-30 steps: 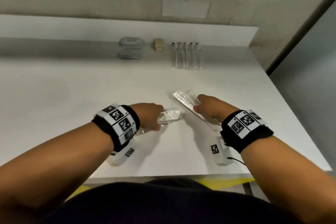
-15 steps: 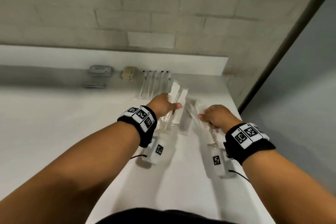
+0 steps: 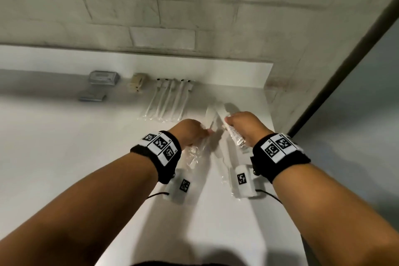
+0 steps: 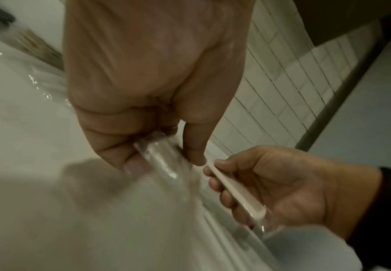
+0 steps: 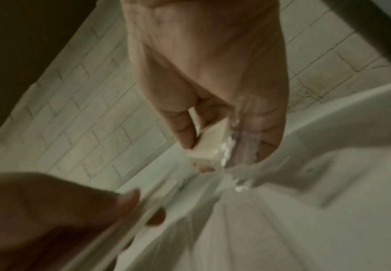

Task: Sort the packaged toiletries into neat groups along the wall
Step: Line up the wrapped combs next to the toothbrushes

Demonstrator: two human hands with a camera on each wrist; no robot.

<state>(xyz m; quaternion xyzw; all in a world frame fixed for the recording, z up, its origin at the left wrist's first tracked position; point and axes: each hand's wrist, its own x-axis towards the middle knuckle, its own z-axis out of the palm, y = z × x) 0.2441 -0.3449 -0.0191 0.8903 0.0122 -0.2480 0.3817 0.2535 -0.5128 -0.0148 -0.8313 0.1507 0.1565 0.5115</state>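
Observation:
My left hand (image 3: 203, 132) pinches a long clear-wrapped packet (image 3: 195, 153) between thumb and fingers (image 4: 195, 155). My right hand (image 3: 228, 120) grips a second wrapped white packet (image 3: 235, 136), seen as a white bar in film (image 5: 209, 146). The two hands are close together, just right of the near ends of the wrapped toothbrushes (image 3: 170, 99) lined up at the wall. The packets' far ends (image 3: 212, 112) meet between the hands. Whether they touch the table, I cannot tell.
Along the wall, left of the toothbrushes, sit a tan bundle (image 3: 137, 82) and two grey boxes (image 3: 103, 76) (image 3: 91, 97). The white table (image 3: 64, 147) ends at a right edge (image 3: 273, 119) close beside my right hand. A brick wall (image 3: 172, 6) rises behind.
Both hands have carried their packets from the table's front to the back, beside the toothbrush row. The view has leaned forward with them.

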